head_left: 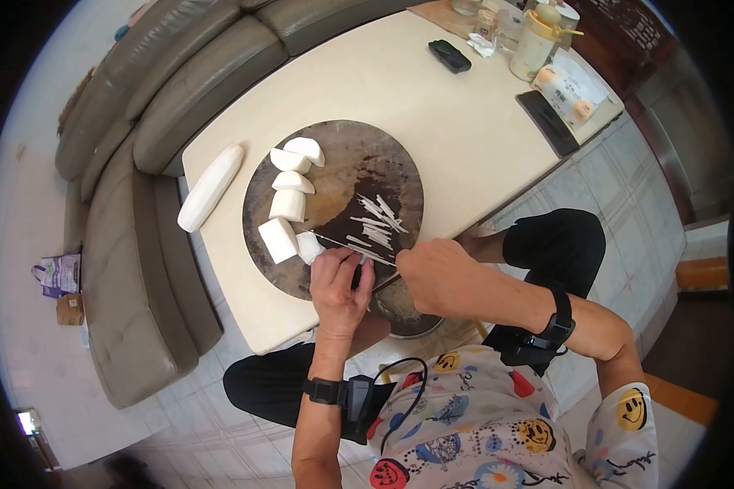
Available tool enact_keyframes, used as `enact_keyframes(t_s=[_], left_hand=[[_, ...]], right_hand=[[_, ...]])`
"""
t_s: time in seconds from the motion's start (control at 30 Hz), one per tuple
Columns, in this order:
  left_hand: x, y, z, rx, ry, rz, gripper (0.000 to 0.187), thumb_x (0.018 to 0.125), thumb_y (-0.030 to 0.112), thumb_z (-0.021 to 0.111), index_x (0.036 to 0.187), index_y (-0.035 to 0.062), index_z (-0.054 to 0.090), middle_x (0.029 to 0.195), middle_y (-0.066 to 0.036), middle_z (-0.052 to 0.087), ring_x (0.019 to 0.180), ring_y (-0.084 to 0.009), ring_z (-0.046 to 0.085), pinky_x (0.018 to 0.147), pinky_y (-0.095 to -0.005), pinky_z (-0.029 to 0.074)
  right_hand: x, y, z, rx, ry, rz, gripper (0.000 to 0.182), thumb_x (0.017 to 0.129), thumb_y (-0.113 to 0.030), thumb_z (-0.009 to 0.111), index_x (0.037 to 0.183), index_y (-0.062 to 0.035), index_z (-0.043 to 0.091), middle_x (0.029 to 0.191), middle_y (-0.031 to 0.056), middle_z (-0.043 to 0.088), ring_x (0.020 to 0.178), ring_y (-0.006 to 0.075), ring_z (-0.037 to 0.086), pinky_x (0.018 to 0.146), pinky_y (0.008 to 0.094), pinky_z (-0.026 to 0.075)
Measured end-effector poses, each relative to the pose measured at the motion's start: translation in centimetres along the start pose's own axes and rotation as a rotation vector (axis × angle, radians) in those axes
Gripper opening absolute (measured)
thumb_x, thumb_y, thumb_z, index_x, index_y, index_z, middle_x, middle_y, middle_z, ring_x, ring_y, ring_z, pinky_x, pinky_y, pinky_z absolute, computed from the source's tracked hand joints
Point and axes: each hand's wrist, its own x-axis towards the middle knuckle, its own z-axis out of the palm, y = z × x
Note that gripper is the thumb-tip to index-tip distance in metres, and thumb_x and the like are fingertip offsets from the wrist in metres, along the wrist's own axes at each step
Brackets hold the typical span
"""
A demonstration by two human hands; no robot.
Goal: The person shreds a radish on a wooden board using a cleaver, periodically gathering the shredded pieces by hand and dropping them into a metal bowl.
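Observation:
My right hand is closed around the handle of a knife, whose narrow blade points left across the round dark chopping board. Just on the near side of the blade, my left hand has its fingers bent and pressed on white radish, mostly hidden under them. A small radish chunk lies against that hand's left side. Thin radish strips are scattered beyond the blade. Several larger radish pieces form a row along the board's left side.
A whole peeled radish lies on the cream table left of the board. Farther right are a black case, a phone, a tissue pack and a bottle. A grey sofa runs beyond the table.

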Motion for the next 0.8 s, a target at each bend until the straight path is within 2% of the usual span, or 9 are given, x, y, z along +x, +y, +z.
enact_keyframes(t_s=[0.2,0.27,0.37,0.8], left_hand=[[0.0,0.0,0.0,0.004,-0.003,0.01,0.02,0.065,0.001,0.072,0.083,0.0008,0.063,0.086,-0.01,0.059,0.081,-0.0291,0.057,0.071,-0.0373,0.046],[0.0,0.0,-0.1,-0.007,0.003,0.045,0.02,0.066,0.001,0.071,0.084,0.0004,0.063,0.087,-0.01,0.059,0.081,-0.0297,0.057,0.071,-0.0378,0.046],[0.0,0.0,-0.3,-0.008,-0.009,0.058,0.019,0.067,-0.001,0.069,0.084,0.0001,0.063,0.088,-0.01,0.059,0.082,-0.0299,0.056,0.071,-0.0379,0.046],[0.0,0.1,-0.9,-0.057,-0.052,0.029,0.018,0.068,-0.003,0.067,0.085,0.0001,0.063,0.089,-0.01,0.059,0.084,-0.0292,0.056,0.072,-0.0375,0.046]], right_hand=[[0.8,0.1,0.4,0.006,0.027,-0.045,0.009,0.064,-0.003,0.058,0.069,0.0047,0.057,0.064,0.0229,0.059,0.063,0.0397,0.061,0.058,0.044,0.05],[0.9,0.2,0.7,0.051,0.098,-0.038,0.01,0.064,-0.004,0.058,0.07,0.0046,0.058,0.064,0.0231,0.06,0.064,0.0394,0.062,0.058,0.0445,0.05],[0.5,0.2,0.2,0.011,-0.026,0.036,0.011,0.064,-0.004,0.058,0.07,0.0044,0.058,0.065,0.023,0.06,0.065,0.0396,0.062,0.059,0.0449,0.049],[0.5,-0.1,0.1,0.038,-0.013,0.025,0.01,0.065,-0.002,0.058,0.072,0.004,0.058,0.067,0.0229,0.061,0.066,0.0404,0.062,0.061,0.0457,0.049]])
